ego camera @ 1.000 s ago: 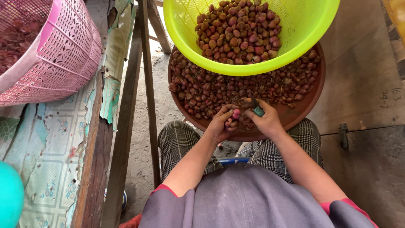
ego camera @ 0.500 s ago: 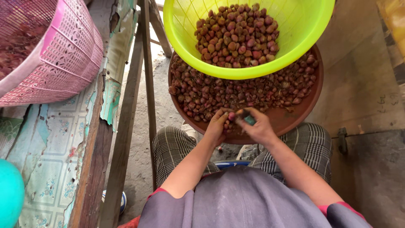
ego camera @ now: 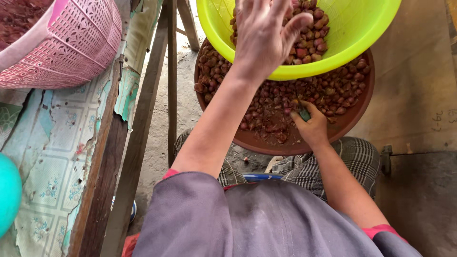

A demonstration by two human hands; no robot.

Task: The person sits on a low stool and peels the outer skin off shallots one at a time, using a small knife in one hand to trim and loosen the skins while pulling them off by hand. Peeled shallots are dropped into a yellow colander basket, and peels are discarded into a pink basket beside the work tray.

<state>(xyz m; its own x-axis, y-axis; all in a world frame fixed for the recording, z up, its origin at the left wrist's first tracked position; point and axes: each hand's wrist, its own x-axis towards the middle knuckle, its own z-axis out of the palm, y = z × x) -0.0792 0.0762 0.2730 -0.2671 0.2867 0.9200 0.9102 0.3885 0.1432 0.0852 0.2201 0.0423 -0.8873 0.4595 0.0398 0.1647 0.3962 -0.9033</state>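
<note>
Two plastic tubs and one basket are counted. Pink latticed plastic basket [ego camera: 66,43] stands at left, cut off by the frame. Left hand [ego camera: 264,33], fingers spread and holding nothing visible, hovers over small reddish shallots [ego camera: 309,40] in the round lime-green plastic bowl [ego camera: 352,33]. Right hand [ego camera: 312,126] is curled around a small dark-handled tool [ego camera: 303,114], blade hidden, inside the round brown plastic basin [ego camera: 266,140] of shallots on the lap.

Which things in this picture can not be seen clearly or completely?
- Left hand, head view: fingertips cut off by the top edge; its back hides whether it holds anything.
- Small green tool: mostly hidden in the right hand, kind unclear.
- Yellow-green bowl: far rim cut off on top.
- Pink basket: cut by the left and top edges.
</note>
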